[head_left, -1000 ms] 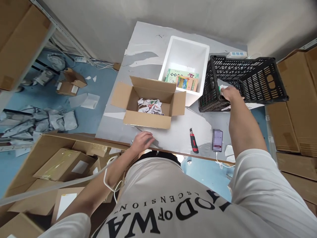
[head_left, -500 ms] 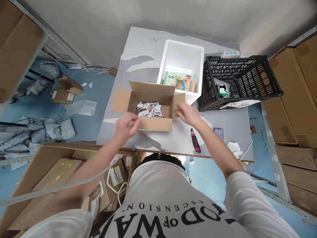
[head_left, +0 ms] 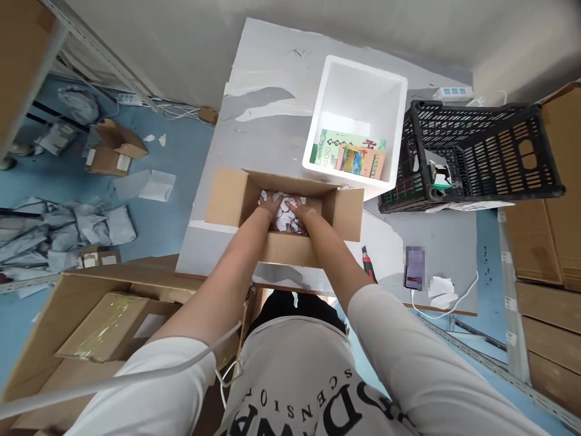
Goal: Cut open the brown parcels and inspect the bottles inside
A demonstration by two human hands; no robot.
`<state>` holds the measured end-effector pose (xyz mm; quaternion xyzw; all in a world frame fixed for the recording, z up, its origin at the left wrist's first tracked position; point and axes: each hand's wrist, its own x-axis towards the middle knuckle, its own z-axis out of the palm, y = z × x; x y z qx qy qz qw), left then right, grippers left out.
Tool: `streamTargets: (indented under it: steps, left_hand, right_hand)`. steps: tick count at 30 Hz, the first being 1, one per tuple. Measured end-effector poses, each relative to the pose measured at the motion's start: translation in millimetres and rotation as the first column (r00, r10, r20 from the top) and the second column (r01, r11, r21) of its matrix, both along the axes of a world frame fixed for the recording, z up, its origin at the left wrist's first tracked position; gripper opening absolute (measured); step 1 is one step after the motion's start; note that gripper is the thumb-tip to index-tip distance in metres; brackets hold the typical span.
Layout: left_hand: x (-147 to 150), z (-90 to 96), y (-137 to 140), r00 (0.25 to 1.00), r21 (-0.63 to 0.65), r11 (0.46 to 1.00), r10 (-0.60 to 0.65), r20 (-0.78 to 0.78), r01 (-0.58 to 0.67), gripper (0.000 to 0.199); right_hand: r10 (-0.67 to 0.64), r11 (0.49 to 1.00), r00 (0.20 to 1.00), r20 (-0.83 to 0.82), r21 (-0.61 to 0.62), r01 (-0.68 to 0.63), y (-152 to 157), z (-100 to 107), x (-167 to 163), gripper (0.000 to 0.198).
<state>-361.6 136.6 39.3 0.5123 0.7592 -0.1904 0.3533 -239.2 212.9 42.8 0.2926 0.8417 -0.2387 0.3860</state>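
Observation:
An open cardboard box (head_left: 290,248) sits near the front edge of the table, its side flaps folded outward. Inside it lies a bundle of crumpled printed paper (head_left: 287,219); whatever it may wrap is hidden. Both hands reach down into the box. My left hand (head_left: 271,204) grips the paper from the left. From the right, my right hand (head_left: 298,209) is closed on the same bundle, and the two thumbs come near each other. Some fingertips are buried in the paper. A red and black utility knife (head_left: 368,265) rests right of the box, partly covered by my right arm.
Behind the box stands a white foam box (head_left: 318,115) with printed booklets (head_left: 361,161) in it. To its right is a black plastic crate (head_left: 494,197). A phone (head_left: 414,267) on a cable lies at the right. A large carton (head_left: 31,339) stands at lower left.
Both hands have moved from the box's side flaps down into it and onto the crumpled paper. The view has shifted slightly, and the box now sits closer to the foam box.

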Motion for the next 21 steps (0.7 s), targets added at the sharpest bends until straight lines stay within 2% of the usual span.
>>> streamTargets:
  steps: [2, 4, 7, 9, 13, 17, 19, 21]
  left_hand:
    - [-0.9, -6.7, 4.3, 0.998, 0.025, 0.998, -0.063, -0.023, 0.063, 0.131]
    - [-2.6, -13.0, 10.4, 0.997, 0.050, 0.996, -0.075, -0.032, 0.076, 0.118]
    - [-5.6, -19.6, 19.1, 0.999, 0.095, 0.995, -0.002, -0.035, 0.005, 0.076]
    - [-7.7, -20.5, 23.0, 0.999, 0.114, 0.993, 0.011, -0.034, -0.007, 0.055]
    - [-9.6, -11.7, 24.8, 0.999, 0.110, 0.993, -0.037, -0.035, 0.040, 0.042]
    - [-6.2, 12.7, 18.1, 0.996, 0.144, 0.987, -0.069, -0.052, 0.075, 0.037]
    - [-4.1, 32.7, 11.5, 0.995, 0.222, 0.971, -0.073, -0.072, 0.087, 0.038]
    - [-1.1, 59.5, 2.3, 0.996, 0.353, 0.932, -0.061, -0.071, 0.082, 0.038]
  right_hand:
    - [0.052, 0.998, 0.994, -0.093, 0.028, -0.050, 3.3, -8.2, 3.5, 0.117]
    - [0.066, 0.996, 0.978, -0.197, 0.064, -0.054, 5.5, -13.4, 5.0, 0.095]
    - [0.027, 0.997, 0.964, -0.264, 0.077, -0.006, 6.7, -17.4, 3.8, 0.065]
    - [0.013, 0.998, 0.960, -0.281, 0.068, 0.007, 7.5, -18.2, 1.9, 0.058]
    - [0.034, 0.999, 0.955, -0.294, 0.034, -0.025, 9.6, -11.3, 0.3, 0.056]
    - [0.031, 0.998, 0.945, -0.327, 0.065, -0.010, 7.0, 19.7, 5.7, 0.043]
    - [0.039, 0.992, 0.927, -0.373, 0.126, 0.008, 4.5, 46.0, 13.4, 0.039]
    - [0.070, 0.978, 0.896, -0.439, 0.209, 0.026, 1.3, 78.3, 27.0, 0.038]
